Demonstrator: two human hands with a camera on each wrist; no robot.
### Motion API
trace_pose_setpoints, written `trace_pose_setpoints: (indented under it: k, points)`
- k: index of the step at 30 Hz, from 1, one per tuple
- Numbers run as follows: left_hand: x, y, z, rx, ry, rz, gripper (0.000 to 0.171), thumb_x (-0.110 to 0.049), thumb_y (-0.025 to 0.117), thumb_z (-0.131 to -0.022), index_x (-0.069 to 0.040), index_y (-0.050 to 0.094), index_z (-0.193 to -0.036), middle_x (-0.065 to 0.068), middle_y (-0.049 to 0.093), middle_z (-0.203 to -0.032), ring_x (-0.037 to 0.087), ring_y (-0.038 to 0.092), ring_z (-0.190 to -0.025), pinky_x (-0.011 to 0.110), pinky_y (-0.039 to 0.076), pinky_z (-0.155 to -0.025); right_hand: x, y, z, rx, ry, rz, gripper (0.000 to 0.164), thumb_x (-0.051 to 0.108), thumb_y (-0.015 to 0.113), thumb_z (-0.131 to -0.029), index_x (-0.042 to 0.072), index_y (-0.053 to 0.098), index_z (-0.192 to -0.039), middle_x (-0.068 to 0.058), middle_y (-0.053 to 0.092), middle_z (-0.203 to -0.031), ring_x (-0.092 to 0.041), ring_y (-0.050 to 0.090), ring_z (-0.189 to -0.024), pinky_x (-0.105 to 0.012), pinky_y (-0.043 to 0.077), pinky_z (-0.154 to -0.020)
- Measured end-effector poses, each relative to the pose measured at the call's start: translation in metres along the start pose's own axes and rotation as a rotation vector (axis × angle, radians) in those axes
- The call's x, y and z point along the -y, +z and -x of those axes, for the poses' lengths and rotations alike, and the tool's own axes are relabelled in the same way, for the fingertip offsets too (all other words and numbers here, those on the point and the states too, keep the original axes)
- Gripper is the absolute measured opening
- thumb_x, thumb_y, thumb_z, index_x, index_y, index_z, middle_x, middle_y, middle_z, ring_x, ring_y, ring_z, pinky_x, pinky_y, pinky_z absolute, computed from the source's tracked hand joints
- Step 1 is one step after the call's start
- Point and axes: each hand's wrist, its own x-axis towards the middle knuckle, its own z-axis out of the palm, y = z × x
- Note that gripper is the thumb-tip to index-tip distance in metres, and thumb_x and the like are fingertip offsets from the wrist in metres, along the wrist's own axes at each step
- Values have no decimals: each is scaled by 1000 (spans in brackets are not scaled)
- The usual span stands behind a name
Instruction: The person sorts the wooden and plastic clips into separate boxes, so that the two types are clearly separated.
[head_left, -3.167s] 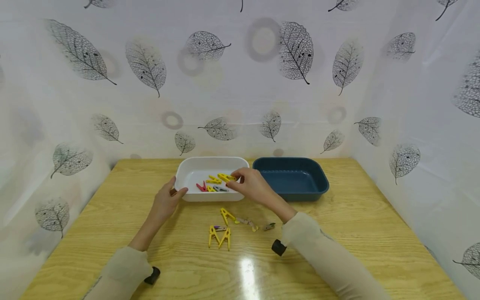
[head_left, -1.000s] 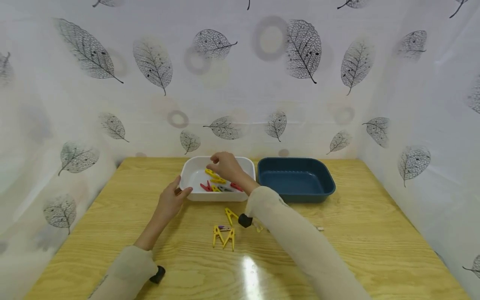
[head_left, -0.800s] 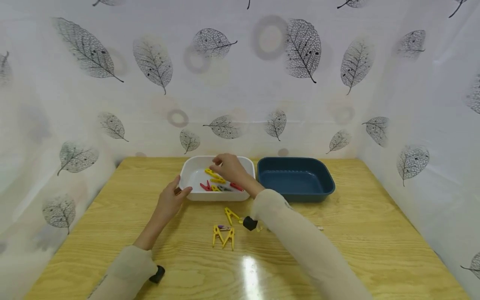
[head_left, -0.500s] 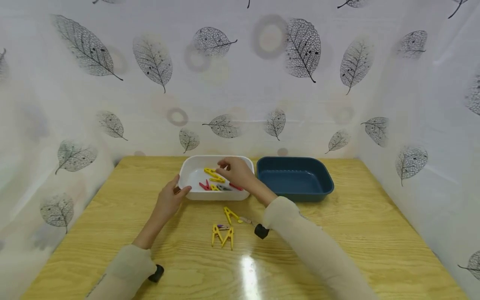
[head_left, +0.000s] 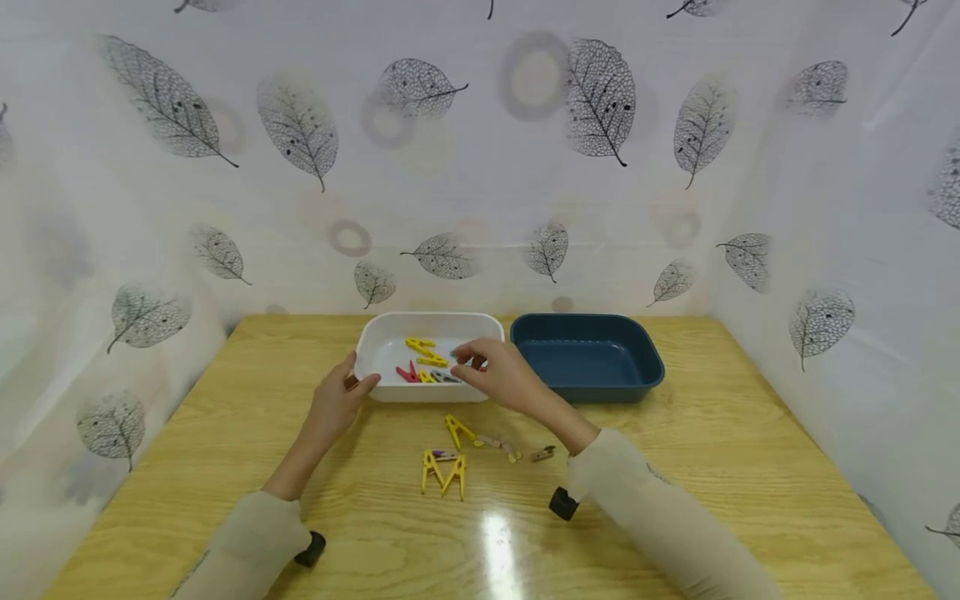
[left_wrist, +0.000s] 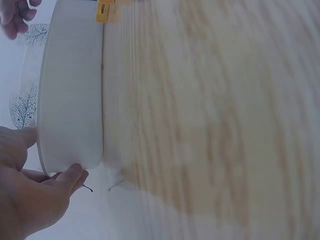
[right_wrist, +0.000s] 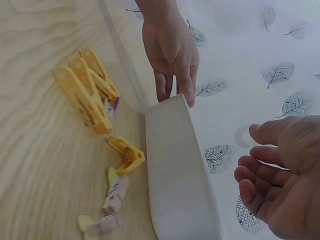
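My left hand (head_left: 341,400) grips the left front corner of a white plastic tub (head_left: 427,393), thumb at the rim. Inside the tub lie yellow clothespins (head_left: 432,361), a red clothespin (head_left: 407,373) and a grey clothespin (head_left: 444,377). Over the tub's right part hovers my right hand (head_left: 498,371), fingers loosely bent. In the right wrist view, the thumb and fingers of that right hand (right_wrist: 285,175) stand apart with nothing between them. It covers part of the tub's right side in the head view.
A dark blue tub (head_left: 588,392) stands right of the white one. On the wooden table (head_left: 360,517) in front lie several yellow clothespins (head_left: 453,477), one with purple (head_left: 444,456), and small wooden clothespins (head_left: 543,453). A leaf-print curtain (head_left: 450,167) surrounds the table.
Earlier my right hand pinched a yellow clothespin, which now lies farther left in the tub. Since then the hand has moved right and nearer me, uncovering table clothespins. The left hand keeps its grip.
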Motion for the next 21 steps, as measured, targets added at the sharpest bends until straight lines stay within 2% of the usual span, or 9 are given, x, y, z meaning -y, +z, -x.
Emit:
trace_pose_setpoints:
  k: [5,12,18,21]
  points:
    - [0,0,-1,7,-3,0,72,-18,59,-107,13,18,-158,37,25,-160,47,43,-141,46,46,-109,-2,1,20,7,36,12,27,19,70,-101,5,73,-123,-4,72,-106,-13,64,-88,-26,56,-68]
    - [-1,0,0,19,-5,-8,74,-21,58,-108,14,16,-157,36,22,-162,46,40,-143,47,42,-113,-6,2,45,0,61,-5,27,16,71,-99,-1,73,-120,-9,73,-107,-15,66,-84,-26,56,-67]
    - [0,0,2,16,0,-18,73,-22,58,-108,14,17,-157,36,22,-162,47,41,-142,48,43,-112,-13,4,57,-26,60,-25,25,15,74,-97,-2,74,-115,-7,74,-101,-14,64,-81,-24,54,-62]
    - [1,0,2,15,0,-23,74,-22,58,-108,14,17,-157,36,21,-162,47,40,-142,48,43,-112,-15,6,62,-21,77,-40,25,14,74,-97,-2,74,-117,-8,75,-103,-15,65,-83,-23,54,-62]
